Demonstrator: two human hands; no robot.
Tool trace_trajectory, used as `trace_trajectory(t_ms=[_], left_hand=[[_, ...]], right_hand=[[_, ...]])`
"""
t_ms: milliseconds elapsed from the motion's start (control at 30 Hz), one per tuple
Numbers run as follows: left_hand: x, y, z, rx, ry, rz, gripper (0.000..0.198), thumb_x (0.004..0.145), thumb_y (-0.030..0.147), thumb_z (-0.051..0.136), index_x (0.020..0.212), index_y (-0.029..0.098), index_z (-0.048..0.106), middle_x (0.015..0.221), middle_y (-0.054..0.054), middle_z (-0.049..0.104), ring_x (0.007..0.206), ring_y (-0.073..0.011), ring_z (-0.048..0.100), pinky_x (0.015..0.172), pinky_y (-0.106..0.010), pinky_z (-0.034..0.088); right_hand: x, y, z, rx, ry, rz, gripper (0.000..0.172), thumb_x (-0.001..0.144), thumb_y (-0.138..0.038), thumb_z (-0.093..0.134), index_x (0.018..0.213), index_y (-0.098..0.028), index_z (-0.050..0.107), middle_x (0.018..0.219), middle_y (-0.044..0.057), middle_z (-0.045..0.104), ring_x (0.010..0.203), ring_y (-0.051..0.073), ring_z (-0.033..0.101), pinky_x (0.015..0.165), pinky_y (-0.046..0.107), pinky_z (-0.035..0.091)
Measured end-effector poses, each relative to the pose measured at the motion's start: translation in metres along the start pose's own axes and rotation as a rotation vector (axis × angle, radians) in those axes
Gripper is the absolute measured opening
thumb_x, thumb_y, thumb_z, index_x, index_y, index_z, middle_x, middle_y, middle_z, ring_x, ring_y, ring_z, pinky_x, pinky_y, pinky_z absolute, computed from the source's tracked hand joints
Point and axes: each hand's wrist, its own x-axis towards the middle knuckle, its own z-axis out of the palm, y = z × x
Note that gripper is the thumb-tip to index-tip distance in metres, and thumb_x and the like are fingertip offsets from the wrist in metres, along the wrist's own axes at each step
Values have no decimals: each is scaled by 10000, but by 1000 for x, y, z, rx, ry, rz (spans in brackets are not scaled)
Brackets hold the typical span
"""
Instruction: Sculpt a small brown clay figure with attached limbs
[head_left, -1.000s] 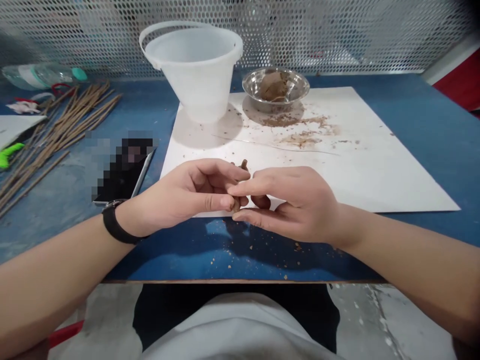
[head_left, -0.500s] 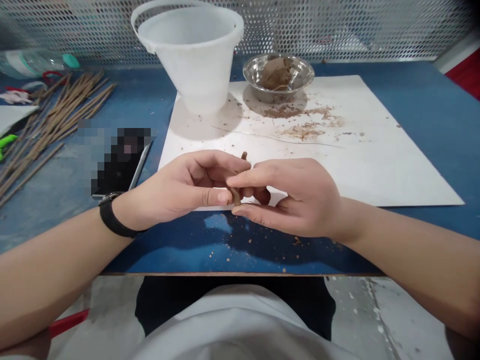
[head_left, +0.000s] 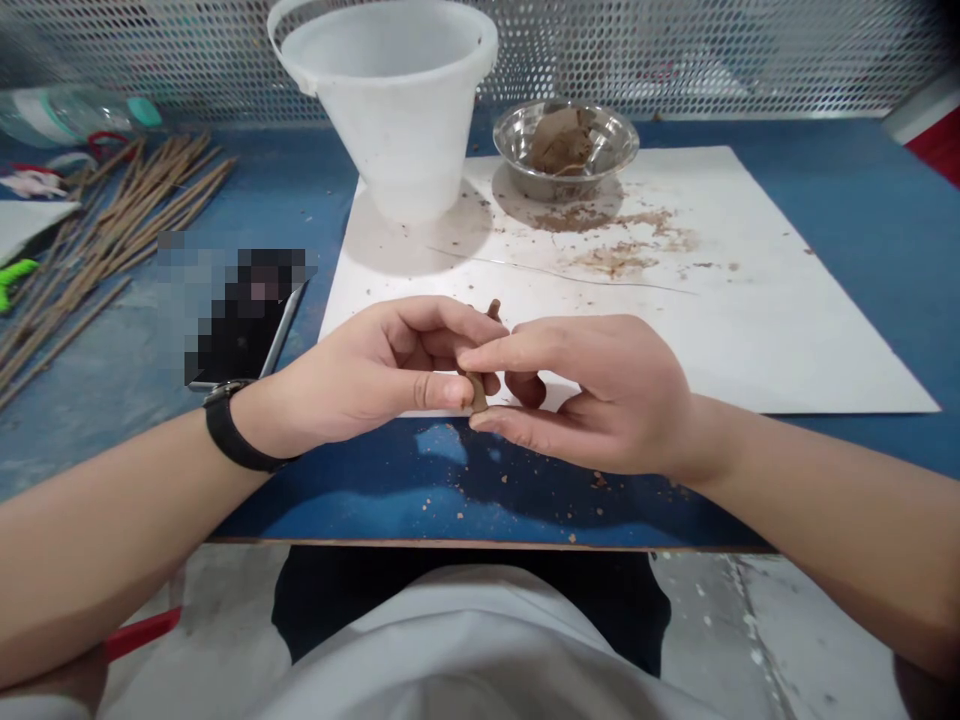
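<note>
Head view: the left hand (head_left: 375, 375) and right hand (head_left: 600, 395) meet fingertip to fingertip, both pinching a small brown clay roll (head_left: 477, 392) between them, above the blue tabletop (head_left: 862, 210). Beyond the hands stand a white bucket (head_left: 390, 110) and a steel bowl (head_left: 566, 148).

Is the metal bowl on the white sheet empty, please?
No, the metal bowl holds a brown lump that looks like clay.

1 view: head-worn, facing forward-down, close above left hand (head_left: 367, 375), right hand (head_left: 600, 395); blue table (head_left: 862, 200) edge at bottom.
</note>
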Motion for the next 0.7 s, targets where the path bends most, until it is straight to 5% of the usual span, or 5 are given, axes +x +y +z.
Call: trace_trajectory(t_ms=[700], left_hand=[[5, -4, -2, -94, -115, 36, 233, 943, 180, 952, 1167, 203, 890, 969, -46, 905, 916, -177, 886, 818, -214, 719]], right_hand=[[-2, -2, 0, 5, -3, 47, 187, 1115, -327, 747, 1286, -250, 761, 930, -46, 831, 662, 76, 706, 676, 209, 581]])
